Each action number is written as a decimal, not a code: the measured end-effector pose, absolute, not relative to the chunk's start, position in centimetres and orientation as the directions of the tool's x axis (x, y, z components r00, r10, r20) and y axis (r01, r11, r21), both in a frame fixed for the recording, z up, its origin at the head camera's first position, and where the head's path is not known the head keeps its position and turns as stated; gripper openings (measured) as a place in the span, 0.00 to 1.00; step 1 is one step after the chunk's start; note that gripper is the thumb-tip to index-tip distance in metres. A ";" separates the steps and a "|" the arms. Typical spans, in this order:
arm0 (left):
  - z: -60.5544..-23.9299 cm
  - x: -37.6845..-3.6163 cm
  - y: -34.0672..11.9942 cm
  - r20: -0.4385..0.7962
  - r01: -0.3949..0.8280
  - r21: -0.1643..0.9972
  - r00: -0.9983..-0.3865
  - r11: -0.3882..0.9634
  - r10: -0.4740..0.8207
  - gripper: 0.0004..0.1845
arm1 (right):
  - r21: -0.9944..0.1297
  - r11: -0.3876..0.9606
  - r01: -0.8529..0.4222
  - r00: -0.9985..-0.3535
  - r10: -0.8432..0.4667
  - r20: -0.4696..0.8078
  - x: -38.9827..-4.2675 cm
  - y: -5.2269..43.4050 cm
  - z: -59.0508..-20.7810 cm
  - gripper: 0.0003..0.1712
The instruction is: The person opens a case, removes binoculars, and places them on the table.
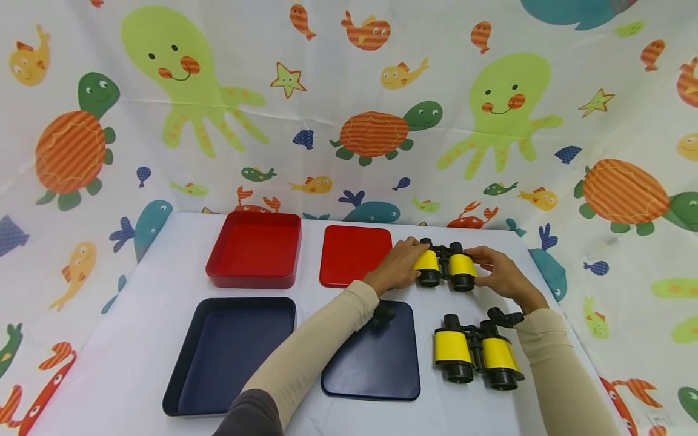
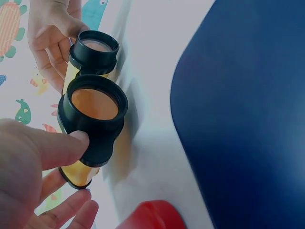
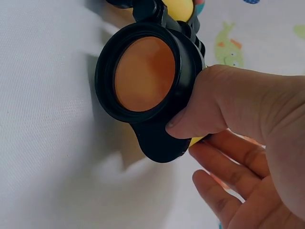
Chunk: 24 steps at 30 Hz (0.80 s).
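Yellow-and-black binoculars (image 1: 462,265) stand near the back right of the white table, held between both hands. My left hand (image 1: 400,264) grips their left side; in the left wrist view its thumb presses the black front part beside an orange-tinted lens (image 2: 94,104), with fingers behind. On the other side my right hand (image 1: 504,274) holds them, thumb on the black rim in the right wrist view and fingers behind the barrel (image 3: 162,138). Closer to me, a second pair of yellow-and-black binoculars (image 1: 452,347) rests on the table, beside the right forearm.
On the left are a red open box (image 1: 253,280) and, in front of it, a dark blue open box (image 1: 234,339). Right of them lie a flat red lid (image 1: 349,254) and a flat dark blue lid (image 1: 376,369), partly under the left arm. A patterned curtain (image 1: 316,109) hangs behind.
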<state>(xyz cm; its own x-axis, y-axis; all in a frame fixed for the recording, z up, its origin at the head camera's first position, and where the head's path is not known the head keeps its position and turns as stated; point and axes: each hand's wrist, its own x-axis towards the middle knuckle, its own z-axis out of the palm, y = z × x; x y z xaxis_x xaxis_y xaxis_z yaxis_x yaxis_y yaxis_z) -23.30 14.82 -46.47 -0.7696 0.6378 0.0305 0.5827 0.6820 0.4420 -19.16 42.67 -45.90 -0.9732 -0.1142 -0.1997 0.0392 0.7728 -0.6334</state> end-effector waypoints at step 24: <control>-47.0 -23.9 14.8 -0.028 0.541 0.403 -0.799 0.738 0.600 0.38 | -0.602 0.796 0.071 -0.971 -0.084 -0.225 -19.5 42.1 -46.2 0.43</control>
<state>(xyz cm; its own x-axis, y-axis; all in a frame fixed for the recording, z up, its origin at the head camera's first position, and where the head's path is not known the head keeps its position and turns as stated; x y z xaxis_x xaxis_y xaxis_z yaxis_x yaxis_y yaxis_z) -23.94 14.84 -46.98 -0.7994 0.6002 -0.0275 0.5405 0.7385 0.4030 -19.46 42.09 -46.22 -0.9706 -0.0844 -0.2254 0.0705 0.7957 -0.6016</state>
